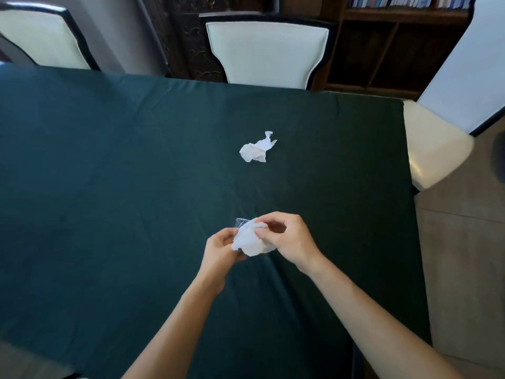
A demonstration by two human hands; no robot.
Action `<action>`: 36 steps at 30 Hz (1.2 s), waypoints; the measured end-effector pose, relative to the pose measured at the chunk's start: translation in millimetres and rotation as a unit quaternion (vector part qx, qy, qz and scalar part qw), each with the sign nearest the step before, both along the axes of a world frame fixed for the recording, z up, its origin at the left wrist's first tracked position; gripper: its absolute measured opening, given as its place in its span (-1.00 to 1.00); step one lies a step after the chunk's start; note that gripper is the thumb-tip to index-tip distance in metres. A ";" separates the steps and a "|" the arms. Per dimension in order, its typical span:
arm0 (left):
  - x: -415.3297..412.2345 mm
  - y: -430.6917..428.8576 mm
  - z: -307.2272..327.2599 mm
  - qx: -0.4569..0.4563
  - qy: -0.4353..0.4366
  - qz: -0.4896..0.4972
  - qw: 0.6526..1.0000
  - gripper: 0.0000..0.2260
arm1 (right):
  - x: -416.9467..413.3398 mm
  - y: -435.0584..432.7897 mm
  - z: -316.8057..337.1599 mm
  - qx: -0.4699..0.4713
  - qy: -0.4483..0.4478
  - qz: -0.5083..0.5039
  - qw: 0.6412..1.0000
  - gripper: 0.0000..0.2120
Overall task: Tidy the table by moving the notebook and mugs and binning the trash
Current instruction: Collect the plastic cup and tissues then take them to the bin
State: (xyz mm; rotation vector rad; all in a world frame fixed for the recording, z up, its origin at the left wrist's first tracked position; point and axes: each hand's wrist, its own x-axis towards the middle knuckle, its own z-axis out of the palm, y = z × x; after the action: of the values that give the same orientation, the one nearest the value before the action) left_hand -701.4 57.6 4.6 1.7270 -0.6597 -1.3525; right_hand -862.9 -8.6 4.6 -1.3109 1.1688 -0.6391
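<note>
Both hands meet above the table (109,160), a little nearer its right edge than its left and closer to the near edge than the far one. The left hand (221,248) cups a crumpled paper (248,242) from below, fingers curled round it. The right hand (289,239) pinches the top of the same wad between thumb and fingertips. A scrap of clear plastic (240,222) sticks out on the far side of the wad, touching it.

A second crumpled paper (257,149) lies on the green cloth towards the far edge, well apart from the hands and straight beyond them, with only cloth between. From there the cloth runs out to the left edge in a broad stretch, creased in soft folds near the hands.

One white chair (267,53) is pushed up to the far edge, another (41,36) stands at the far left corner, and a third (437,149) sits close against the right edge near the far right corner. Pale floor (464,269) shows beside the right edge, nearer than that chair.
</note>
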 end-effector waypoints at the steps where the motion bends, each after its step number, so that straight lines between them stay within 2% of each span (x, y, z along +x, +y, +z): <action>1: -0.4 -4.0 0.0 0.007 0.008 -0.001 1.000 -0.85 | 2.9 -3.8 -6.8 -0.017 0.023 -0.012 1.000 -0.88; 3: 0.4 -11.6 0.1 0.016 0.037 -0.001 0.999 -0.83 | 7.9 -9.4 -14.8 -0.058 0.060 -0.027 0.996 -0.86; 7: 8.1 -29.5 -4.5 0.021 0.092 0.001 0.996 -0.76 | 16.1 -26.1 -19.9 -0.119 0.042 -0.050 0.991 -0.87; 10: 13.3 -43.9 -6.7 0.026 0.125 0.000 0.992 -0.66 | 23.8 -47.5 -20.6 -0.158 0.050 -0.017 0.986 -0.93; 16: 26.8 -80.9 -7.4 -0.011 0.183 -0.015 0.983 -0.74 | 39.7 -94.3 -25.8 -0.224 0.052 0.025 0.973 -0.86; 19: 34.4 -97.2 -10.2 -0.011 0.174 -0.010 0.985 -0.81 | 45.9 -112.8 -28.8 -0.255 0.066 0.056 0.963 -0.84; 23: 46.5 -115.0 -18.2 0.024 0.137 0.050 0.989 -0.83 | 56.4 -134.1 -33.3 -0.201 0.074 0.134 0.968 -0.82; 26: 57.5 -122.5 -24.4 0.034 0.125 0.094 0.987 -0.84 | 68.6 -157.6 -39.4 -0.154 0.054 0.119 0.979 -0.80; 28: 65.1 -123.1 -28.4 0.039 0.117 0.129 0.984 -0.82 | 78.6 -183.3 -50.5 -0.182 0.096 0.078 0.975 -0.78; 31: 77.4 -119.0 -34.4 0.045 0.114 0.159 0.980 -0.85 | 92.3 -228.4 -71.8 -0.235 0.220 0.080 0.943 -0.72; 34: 87.2 -115.3 -37.1 0.048 0.115 0.177 0.976 -0.86 | 96.8 -262.2 -85.5 -0.188 0.359 0.137 0.904 -0.67; 36: 92.3 -113.6 -36.4 0.049 0.111 0.181 0.976 -0.86 | 97.6 -273.3 -87.4 -0.176 0.430 0.168 0.869 -0.73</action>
State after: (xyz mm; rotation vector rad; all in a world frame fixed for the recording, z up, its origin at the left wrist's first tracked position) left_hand -609.1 -56.0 -31.8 1.6427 -0.1444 -1.3067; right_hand -765.2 -281.8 -82.8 -2.1761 1.4982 0.0403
